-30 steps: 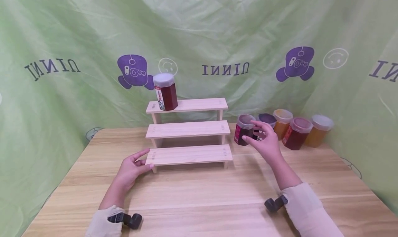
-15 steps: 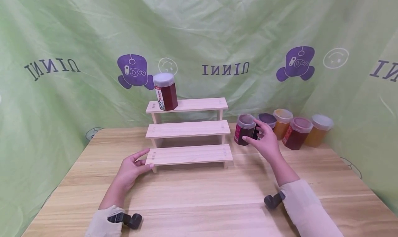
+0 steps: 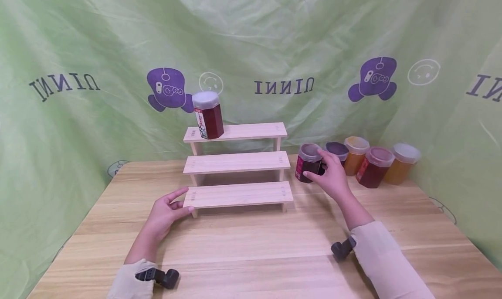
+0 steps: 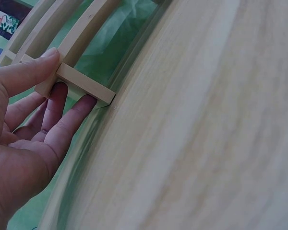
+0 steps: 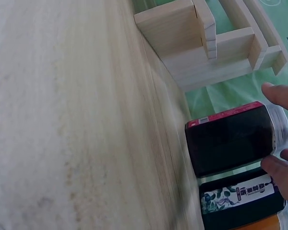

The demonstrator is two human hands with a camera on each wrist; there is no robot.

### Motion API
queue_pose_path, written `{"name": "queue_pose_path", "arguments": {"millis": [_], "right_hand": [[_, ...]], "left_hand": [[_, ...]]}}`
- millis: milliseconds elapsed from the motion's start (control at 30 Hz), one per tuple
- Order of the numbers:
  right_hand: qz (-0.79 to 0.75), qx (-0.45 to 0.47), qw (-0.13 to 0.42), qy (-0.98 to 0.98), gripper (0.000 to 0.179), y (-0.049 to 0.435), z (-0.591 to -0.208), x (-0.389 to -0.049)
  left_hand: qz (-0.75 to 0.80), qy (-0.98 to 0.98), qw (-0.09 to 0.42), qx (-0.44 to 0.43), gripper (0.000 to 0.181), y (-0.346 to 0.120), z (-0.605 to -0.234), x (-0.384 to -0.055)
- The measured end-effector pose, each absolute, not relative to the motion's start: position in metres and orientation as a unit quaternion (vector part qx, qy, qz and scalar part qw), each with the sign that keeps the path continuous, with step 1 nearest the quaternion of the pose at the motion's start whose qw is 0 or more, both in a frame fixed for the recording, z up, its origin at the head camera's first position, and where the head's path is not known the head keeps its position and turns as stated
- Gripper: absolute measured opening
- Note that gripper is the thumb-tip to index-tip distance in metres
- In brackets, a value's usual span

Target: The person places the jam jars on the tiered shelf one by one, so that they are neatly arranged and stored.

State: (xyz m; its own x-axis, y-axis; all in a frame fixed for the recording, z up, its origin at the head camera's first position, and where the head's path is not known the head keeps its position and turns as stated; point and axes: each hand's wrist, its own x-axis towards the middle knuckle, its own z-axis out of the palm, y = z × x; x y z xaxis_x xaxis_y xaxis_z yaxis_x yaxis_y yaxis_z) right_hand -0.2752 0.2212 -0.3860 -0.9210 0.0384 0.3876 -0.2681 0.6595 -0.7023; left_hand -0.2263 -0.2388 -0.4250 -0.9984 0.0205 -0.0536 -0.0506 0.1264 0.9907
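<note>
My left hand point(image 3: 164, 214) grips the left end of the lowest step of a three-tier wooden stand point(image 3: 239, 194); in the left wrist view its thumb point(image 4: 41, 64) lies over the board's end and its fingers sit by the leg. On the top step stands a hexagonal jar of red contents point(image 3: 213, 121) with a white lid. My right hand point(image 3: 331, 177) is spread around a dark jar point(image 3: 307, 168) with a pink label, upright on the table. From the right wrist, the thumb point(image 5: 278, 96) shows just off the jar's lid and the fingers are by its other side.
Close by the dark jar, a second dark jar point(image 5: 245, 199) is partly hidden by the right hand in the head view. Farther right are an orange jar point(image 3: 354, 159), a red jar point(image 3: 372, 172) and an amber jar point(image 3: 400, 168). A green curtain point(image 3: 251, 37) hangs behind the wooden table point(image 3: 243, 255).
My right hand has shifted slightly left, its fingers closer around the dark jar. The left hand, the stand and the jars stay where they were.
</note>
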Motion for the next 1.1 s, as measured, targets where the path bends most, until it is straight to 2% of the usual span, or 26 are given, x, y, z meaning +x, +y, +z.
{"name": "queue_pose_path", "arguments": {"millis": [467,700,1100], "right_hand": [[0.423,0.061,0.205,-0.881,0.071,0.211,-0.393,-0.274],[0.403,0.068,0.208,-0.889,0.077,0.208,-0.395,-0.286],[0.396,0.026,0.249,-0.883,0.065,0.2,-0.399,-0.305]], "left_hand": [[0.661,0.75,0.026,-0.004,0.073,-0.239,-0.424,-0.226],[0.665,0.746,0.026,-0.012,0.072,-0.239,-0.425,-0.225],[0.664,0.747,0.024,-0.024,0.074,-0.238,-0.424,-0.226]]}}
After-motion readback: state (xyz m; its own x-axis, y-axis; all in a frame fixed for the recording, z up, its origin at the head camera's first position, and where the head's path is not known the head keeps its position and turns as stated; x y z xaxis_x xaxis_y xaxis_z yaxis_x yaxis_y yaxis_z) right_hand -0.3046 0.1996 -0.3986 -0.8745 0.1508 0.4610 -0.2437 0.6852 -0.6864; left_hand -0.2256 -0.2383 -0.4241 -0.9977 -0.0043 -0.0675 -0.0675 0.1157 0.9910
